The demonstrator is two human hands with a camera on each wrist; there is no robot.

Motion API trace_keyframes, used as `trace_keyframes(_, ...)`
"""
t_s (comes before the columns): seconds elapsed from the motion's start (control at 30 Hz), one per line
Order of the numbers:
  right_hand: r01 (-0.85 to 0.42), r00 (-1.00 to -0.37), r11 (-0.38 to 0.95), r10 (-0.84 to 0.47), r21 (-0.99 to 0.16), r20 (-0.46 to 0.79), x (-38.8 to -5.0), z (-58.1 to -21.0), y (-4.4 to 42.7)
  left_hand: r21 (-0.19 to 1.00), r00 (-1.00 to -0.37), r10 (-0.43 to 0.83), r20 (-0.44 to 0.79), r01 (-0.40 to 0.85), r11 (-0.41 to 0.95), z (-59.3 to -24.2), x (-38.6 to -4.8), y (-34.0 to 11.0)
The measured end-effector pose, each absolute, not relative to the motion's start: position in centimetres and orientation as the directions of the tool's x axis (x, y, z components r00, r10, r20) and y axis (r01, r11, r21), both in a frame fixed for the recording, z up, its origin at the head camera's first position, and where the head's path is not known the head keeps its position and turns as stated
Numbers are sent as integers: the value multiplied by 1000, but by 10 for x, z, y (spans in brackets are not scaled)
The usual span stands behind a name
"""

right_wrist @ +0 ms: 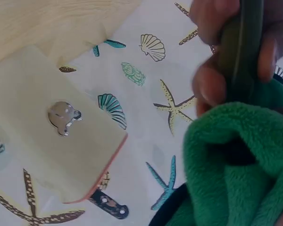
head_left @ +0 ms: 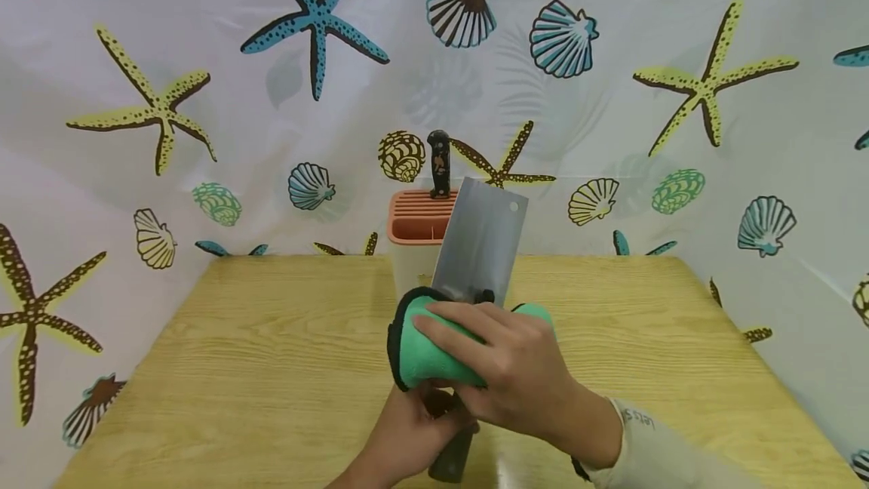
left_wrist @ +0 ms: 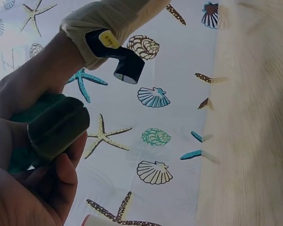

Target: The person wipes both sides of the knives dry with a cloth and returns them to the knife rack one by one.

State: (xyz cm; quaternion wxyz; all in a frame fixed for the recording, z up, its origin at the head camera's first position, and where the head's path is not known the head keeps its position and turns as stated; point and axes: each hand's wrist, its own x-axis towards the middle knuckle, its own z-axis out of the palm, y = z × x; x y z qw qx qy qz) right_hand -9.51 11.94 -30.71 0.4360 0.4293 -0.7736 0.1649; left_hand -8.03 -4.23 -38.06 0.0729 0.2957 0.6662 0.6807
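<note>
A cleaver stands tilted upward in the head view, its broad metal blade [head_left: 483, 236] above the hands and its dark handle [head_left: 451, 459] below. My left hand [head_left: 407, 432] grips that handle; in the right wrist view its fingers [right_wrist: 211, 87] curl round it. With my right hand [head_left: 519, 368] I hold a green cloth [head_left: 428, 349] with black edging against the lower blade, close to the handle. Folds of the fluffy cloth hide the blade in the right wrist view. The handle's butt [left_wrist: 61, 127] faces the left wrist camera.
Behind the blade stands a cream knife holder [head_left: 410, 270] with an orange slotted top, and a black-handled knife [head_left: 440, 164] sits in it. The wooden table [head_left: 271, 368] meets a curtain [head_left: 380, 96] printed with shells and starfish.
</note>
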Motion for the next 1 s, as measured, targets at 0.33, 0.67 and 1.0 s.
trace_keyframes(0.33, -937, -81, 340, -428, 77, 900, -95, -329, 141, 925, -815, 441, 376, 307, -223, -371, -88, -50)
trace_keyframes(0.67, -868, -325, 495, -497, -45, 805, -114, -353, 198, 939, -779, 534, 329, 210, -273, -355, -87, -62)
trace_keyframes(1.0, -494, -766, 869, -417, -33, 489, -148, -377, 267, 980, -830, 524, 191, 191, -55, -335, -76, -73)
